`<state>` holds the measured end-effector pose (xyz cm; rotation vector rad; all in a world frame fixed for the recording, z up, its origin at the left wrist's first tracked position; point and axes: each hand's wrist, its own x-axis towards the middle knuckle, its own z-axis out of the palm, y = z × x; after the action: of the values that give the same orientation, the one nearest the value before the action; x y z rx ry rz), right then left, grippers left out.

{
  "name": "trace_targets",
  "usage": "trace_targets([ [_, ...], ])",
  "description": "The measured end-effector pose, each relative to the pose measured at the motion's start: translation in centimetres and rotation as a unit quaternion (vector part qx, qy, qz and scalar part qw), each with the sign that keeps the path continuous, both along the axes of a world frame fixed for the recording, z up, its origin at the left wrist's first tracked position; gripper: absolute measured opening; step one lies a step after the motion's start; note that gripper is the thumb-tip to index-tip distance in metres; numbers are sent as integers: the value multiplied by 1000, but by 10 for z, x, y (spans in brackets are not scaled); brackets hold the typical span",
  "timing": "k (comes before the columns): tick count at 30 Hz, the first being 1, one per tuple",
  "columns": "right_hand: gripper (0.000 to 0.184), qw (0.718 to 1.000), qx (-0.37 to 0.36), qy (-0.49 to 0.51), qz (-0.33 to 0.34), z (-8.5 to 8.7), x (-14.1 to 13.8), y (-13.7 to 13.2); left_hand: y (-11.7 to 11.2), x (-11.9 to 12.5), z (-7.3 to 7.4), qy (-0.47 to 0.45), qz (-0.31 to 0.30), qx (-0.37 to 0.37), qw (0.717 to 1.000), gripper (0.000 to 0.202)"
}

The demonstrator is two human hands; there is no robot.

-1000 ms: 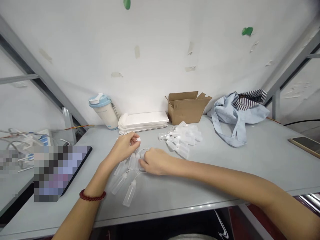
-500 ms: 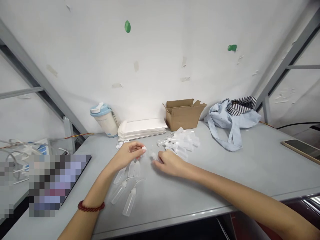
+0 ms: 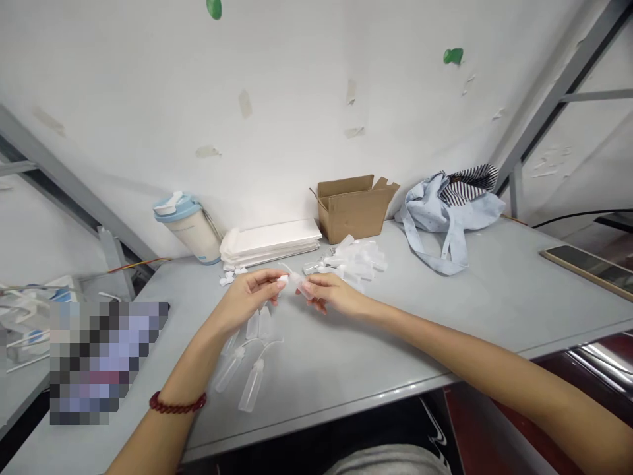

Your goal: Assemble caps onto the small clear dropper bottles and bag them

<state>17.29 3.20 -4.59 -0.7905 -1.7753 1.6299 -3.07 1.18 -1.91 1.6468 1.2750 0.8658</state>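
Over the grey table (image 3: 445,330) my two hands meet. My left hand (image 3: 247,298) pinches a small white cap (image 3: 282,280) at its fingertips. My right hand (image 3: 330,293) is closed on a small clear plastic bottle (image 3: 295,280), its tip pointing towards the cap. Below my hands lie several capped clear bottles (image 3: 250,382) in a loose row. A heap of uncapped clear bottles (image 3: 353,258) sits just beyond my right hand. A few loose white caps (image 3: 228,275) lie to the left of my left hand.
At the back stand a blue-lidded tumbler (image 3: 185,224), a stack of white sheets (image 3: 270,241), an open cardboard box (image 3: 352,206) and a light blue cloth bag (image 3: 448,214). A phone (image 3: 588,267) lies far right. Cables and a blurred dark panel (image 3: 106,356) sit left.
My right hand left the capped bottles, reached towards the heap and came back holding a bottle. Both hands rose and came together. The view shifted a little.
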Motion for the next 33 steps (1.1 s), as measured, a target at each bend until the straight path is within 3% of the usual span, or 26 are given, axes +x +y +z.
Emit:
trace_targets([
  [10,41,996,-68,60,0,0,-2,-4,-2,1,5,32,-45,4,998,24],
  [16,30,955,-257,144,10,-2,-5,-10,-4,6,4,-35,-43,10,998,20],
  [20,30,937,-307,170,5,2,-5,-13,-6,12,3,-72,-35,27,996,18],
  [25,38,963,-222,146,-47,5,-7,-16,-6,17,1,-94,-1,25,995,17],
  [30,45,991,-74,77,-80,3,-9,-17,-6,19,1,-105,-5,18,994,18],
  [33,41,994,32,11,-100,2,-7,-17,-7,20,0,-104,0,15,995,19],
])
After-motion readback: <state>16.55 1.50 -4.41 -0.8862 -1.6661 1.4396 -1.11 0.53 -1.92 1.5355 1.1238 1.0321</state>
